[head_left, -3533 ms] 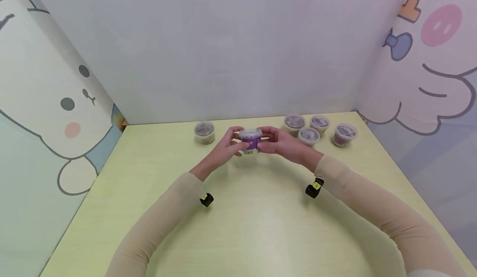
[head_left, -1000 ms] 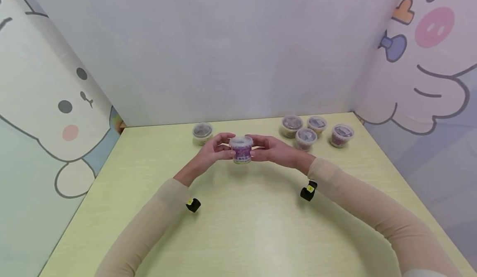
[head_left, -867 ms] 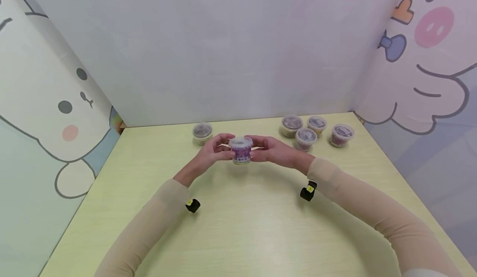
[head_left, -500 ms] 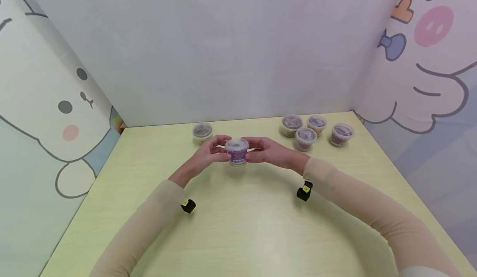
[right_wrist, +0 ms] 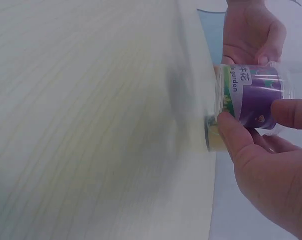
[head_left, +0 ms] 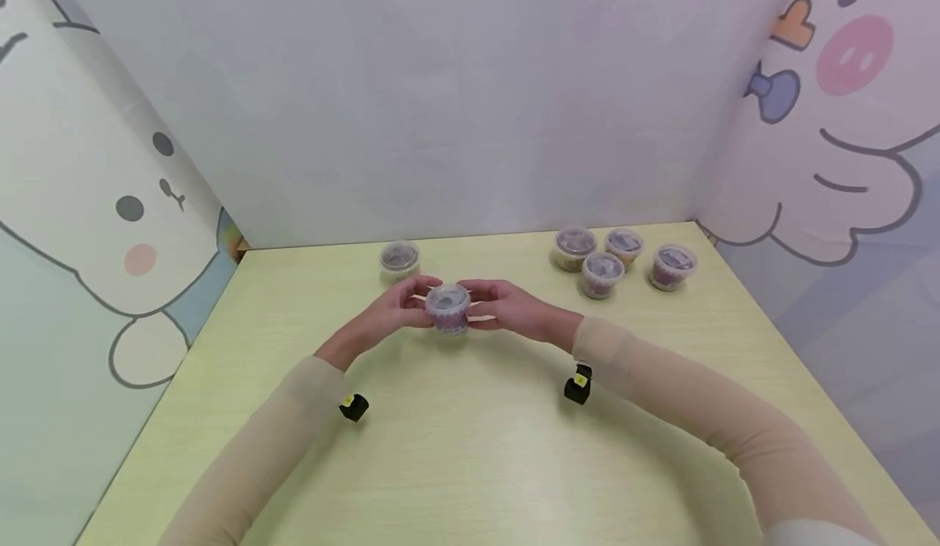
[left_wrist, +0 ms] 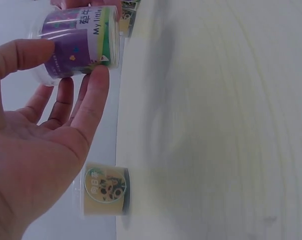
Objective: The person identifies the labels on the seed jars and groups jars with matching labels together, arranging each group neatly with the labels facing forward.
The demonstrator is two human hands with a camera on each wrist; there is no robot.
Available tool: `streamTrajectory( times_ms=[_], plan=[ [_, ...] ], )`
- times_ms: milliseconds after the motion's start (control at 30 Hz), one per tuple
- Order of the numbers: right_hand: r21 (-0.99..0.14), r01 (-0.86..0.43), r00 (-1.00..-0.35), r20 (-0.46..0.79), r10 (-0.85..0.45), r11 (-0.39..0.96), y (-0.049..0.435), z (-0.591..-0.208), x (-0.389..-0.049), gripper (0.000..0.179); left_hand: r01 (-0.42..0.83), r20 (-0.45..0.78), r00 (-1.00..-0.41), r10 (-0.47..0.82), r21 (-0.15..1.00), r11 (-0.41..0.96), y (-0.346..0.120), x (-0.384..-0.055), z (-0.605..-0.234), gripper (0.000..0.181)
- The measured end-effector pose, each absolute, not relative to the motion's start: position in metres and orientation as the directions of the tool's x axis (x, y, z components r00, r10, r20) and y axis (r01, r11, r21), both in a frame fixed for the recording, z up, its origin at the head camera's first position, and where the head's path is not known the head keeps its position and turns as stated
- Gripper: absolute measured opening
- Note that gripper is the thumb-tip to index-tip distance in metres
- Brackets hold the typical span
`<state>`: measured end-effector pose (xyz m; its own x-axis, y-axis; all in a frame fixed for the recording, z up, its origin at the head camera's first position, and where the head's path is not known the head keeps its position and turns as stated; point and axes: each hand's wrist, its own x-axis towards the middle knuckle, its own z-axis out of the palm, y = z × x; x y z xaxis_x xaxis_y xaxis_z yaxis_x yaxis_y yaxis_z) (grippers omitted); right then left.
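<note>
A small clear plastic tub (head_left: pixel 449 311) with a purple label and a clear lid is held up between both hands above the table. From its left side my left hand (head_left: pixel 389 311) grips it, thumb on the front and fingers behind and below. On the opposite side my right hand (head_left: pixel 514 311) holds it the same way. In the left wrist view the tub (left_wrist: pixel 80 42) shows white and green label bands reading "My little". The right wrist view shows the tub's label (right_wrist: pixel 256 95) with "garden" on it.
Behind my left hand stands a tub (head_left: pixel 400 260) with a beige label. Several more lidded tubs (head_left: pixel 575 248) are grouped at the back right of the pale wood table (head_left: pixel 470 448), with a purple one (head_left: pixel 672 266) beside them. A white wall backs the table.
Both hands have carried the tub leftward and slightly toward me. Its lid now tips more into view, so less of the label shows. The other tubs have stayed put.
</note>
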<state>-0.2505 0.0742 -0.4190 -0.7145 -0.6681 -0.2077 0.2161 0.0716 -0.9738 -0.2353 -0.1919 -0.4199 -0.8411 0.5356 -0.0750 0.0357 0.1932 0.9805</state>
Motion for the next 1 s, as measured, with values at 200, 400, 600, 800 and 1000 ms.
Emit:
streamTrajectory(
  times_ms=[200, 400, 600, 800, 1000],
  plan=[
    [-0.966, 0.254, -0.701, -0.219, -0.678, 0.049, 0.047, -0.428, -0.243, 0.065, 0.026, -0.097, -0.864, 0.494, 0.971, 0.236, -0.215, -0.231, -0.430, 0.057],
    [-0.958, 0.288, -0.699, -0.217, -0.681, 0.010, 0.019, -0.434, -0.236, 0.067, 0.017, -0.112, -0.882, 0.458, 0.963, 0.268, -0.241, -0.225, -0.435, 0.055],
    [-0.970, 0.241, -0.733, -0.196, -0.651, 0.020, -0.007, -0.442, -0.232, 0.065, 0.027, -0.091, -0.902, 0.423, 0.964, 0.265, -0.262, -0.220, -0.439, 0.052],
    [-0.975, 0.220, -0.770, -0.184, -0.610, 0.017, -0.027, -0.446, -0.231, 0.062, 0.000, -0.093, -0.923, 0.373, 0.970, 0.244, -0.273, -0.219, -0.443, 0.045],
    [-0.978, 0.209, -0.790, -0.185, -0.584, 0.028, -0.039, -0.449, -0.231, 0.059, -0.026, -0.112, -0.923, 0.368, 0.973, 0.231, -0.275, -0.220, -0.443, 0.048]
  ],
)
